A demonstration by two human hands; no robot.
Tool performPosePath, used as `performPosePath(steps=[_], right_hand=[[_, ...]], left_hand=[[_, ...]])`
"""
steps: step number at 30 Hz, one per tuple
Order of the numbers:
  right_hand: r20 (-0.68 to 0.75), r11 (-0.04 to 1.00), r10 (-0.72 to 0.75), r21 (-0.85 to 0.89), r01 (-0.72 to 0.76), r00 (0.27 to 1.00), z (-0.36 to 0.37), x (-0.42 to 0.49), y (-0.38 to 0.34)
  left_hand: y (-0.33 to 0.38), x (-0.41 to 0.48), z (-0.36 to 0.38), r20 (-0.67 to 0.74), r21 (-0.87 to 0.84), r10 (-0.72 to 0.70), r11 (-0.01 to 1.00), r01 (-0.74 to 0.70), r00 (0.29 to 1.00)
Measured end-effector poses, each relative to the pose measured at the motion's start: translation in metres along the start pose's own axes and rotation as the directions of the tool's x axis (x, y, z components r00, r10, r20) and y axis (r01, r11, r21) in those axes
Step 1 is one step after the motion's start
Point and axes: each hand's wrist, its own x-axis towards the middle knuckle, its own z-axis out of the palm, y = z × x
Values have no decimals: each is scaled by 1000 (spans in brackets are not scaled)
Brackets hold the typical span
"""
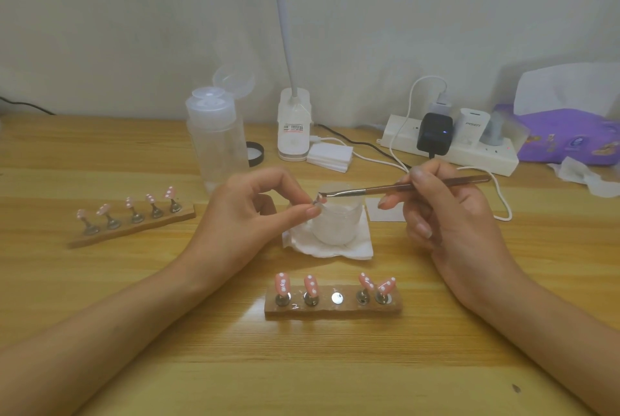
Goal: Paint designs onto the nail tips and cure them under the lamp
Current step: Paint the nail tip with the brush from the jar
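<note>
My left hand [255, 211] pinches a small nail tip on its stand [317, 202] between thumb and fingers, just above a frosted jar [339, 221]. My right hand [449, 214] holds a thin brush [412, 185] like a pen, its tip touching the held nail tip. A near wooden holder [335, 310] carries several pink nail tips with white dots, with its middle magnet bare. A second wooden holder [134, 224] at the left carries several pink dotted tips. The white lamp base [293, 127] stands at the back, its neck rising out of view.
The jar sits on a folded white tissue [332, 249]. A clear bottle [218, 140] with its flip cap open stands behind my left hand. A stack of white pads [330, 155], a power strip [469, 147] with plugs and cables, and a purple packet [570, 137] lie at the back right.
</note>
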Motion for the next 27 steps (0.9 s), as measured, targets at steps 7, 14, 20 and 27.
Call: performPosePath(steps=[7,14,20,27], right_hand=[[-29,999,-12,40,13,999,-1,1,-2],[-38,1000,13,-7,-14,999,1,1,0],[6,999,-4,53,4,1000,2,1,-2],[-47,999,32,37,-30,998,0,2,-1]], left_hand=[[0,0,0,-3,12,9,1000,-9,1000],[-1,1,0,-3,8,20,1000,-20,1000],[-3,2,1,-10,-9,9,1000,-9,1000],[-1,1,1,-12,-10,10,1000,-10,1000]])
